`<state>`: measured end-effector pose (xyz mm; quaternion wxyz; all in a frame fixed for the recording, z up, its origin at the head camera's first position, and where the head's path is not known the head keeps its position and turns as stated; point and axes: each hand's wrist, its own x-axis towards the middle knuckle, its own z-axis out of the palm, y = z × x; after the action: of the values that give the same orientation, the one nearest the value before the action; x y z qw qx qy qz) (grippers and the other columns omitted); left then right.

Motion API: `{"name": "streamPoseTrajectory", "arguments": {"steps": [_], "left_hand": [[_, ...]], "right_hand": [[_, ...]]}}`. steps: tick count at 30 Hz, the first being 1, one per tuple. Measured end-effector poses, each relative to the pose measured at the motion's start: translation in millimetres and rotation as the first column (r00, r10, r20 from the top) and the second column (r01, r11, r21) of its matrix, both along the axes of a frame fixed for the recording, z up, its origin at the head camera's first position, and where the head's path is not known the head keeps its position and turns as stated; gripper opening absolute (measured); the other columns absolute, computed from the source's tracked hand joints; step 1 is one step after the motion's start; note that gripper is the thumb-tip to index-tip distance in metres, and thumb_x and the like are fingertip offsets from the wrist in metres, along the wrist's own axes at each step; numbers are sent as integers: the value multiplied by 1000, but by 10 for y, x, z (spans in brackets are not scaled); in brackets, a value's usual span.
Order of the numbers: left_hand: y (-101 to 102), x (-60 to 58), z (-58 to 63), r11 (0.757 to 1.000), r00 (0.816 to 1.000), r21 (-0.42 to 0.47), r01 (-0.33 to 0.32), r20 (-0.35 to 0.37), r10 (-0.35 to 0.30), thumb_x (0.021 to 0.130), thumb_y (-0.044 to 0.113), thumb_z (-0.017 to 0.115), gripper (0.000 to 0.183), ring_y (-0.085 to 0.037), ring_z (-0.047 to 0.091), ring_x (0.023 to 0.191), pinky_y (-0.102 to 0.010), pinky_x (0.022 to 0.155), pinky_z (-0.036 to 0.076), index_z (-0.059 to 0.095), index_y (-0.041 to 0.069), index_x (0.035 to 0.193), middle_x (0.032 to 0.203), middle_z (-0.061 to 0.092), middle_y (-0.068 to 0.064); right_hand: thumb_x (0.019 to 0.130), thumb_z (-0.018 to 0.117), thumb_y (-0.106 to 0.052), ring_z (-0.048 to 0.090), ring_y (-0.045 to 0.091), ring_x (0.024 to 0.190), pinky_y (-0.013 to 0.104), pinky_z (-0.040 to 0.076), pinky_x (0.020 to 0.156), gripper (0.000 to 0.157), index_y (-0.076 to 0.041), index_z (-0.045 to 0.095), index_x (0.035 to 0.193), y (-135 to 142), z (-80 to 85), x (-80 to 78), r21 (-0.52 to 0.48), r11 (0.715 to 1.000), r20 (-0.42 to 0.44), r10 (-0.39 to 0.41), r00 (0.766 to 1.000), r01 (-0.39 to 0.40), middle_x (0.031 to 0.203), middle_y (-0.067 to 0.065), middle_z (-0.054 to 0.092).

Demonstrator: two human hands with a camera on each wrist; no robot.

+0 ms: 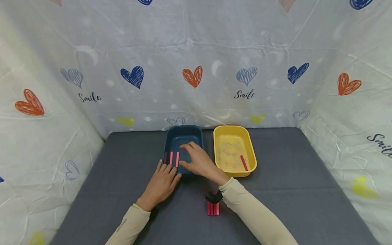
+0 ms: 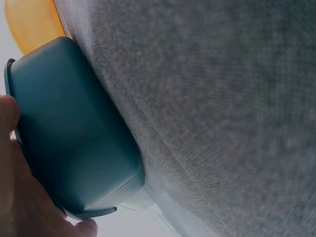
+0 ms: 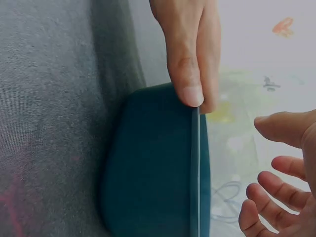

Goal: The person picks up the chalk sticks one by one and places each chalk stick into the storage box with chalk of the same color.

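The left hand (image 1: pixel 160 183) grips the near left corner of a dark blue tray (image 1: pixel 199 134). Its thumb (image 3: pixel 190 89) lies outside the rim, and fingers reach over it. Over the tray's right part hovers the right hand (image 1: pixel 200 161), its thumb and fingers spread with nothing between them. Inside the tray, a dark red stick (image 1: pixel 166 157) and two pink sticks (image 1: pixel 177 159) lie side by side at the left, just beyond the left fingertips. The left wrist view shows the tray's outer wall (image 2: pixel 74 128); its contents are hidden there.
A yellow tray (image 1: pixel 226 143) stands right of the blue one, holding one red stick (image 1: pixel 244 163). Several red and pink sticks (image 1: pixel 213 209) lie in a row on the grey tabletop (image 1: pixel 291 190), partly hidden by the right wrist's black camera (image 1: pixel 213 197). A patterned curtain surrounds the table.
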<state>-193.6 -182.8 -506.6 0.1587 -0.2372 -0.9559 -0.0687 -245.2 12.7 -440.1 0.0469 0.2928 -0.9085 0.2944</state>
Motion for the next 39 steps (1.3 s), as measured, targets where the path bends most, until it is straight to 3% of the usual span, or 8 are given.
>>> {"name": "streamPoseTrajectory", "arguments": {"steps": [12,23,39], "left_hand": [[-7,-13,26,1000,1000,-3,3,-22,-4,101,34,52,26,-32,57,107,-61,115,28,61,9,101,105,63,-12],[-15,-32,16,1000,1000,-16,-9,-11,9,101,35,53,27,-32,57,109,-62,114,29,60,9,101,107,63,-13],[14,-23,1,1000,999,-10,-19,30,19,101,36,52,26,-30,55,110,-61,115,28,59,12,99,108,62,-10]], "right_hand": [[90,71,-34,57,17,110,35,53,93,54,-17,53,138,171,17,226,13,1000,-69,-12,998,13,126,2,56],[88,74,-35,57,15,109,33,53,91,52,-19,57,134,374,1,393,22,1000,-134,-7,991,10,122,0,58],[85,76,-34,57,14,109,33,53,93,51,-17,59,130,768,-231,562,35,998,-136,-40,990,46,120,-1,59]]}}
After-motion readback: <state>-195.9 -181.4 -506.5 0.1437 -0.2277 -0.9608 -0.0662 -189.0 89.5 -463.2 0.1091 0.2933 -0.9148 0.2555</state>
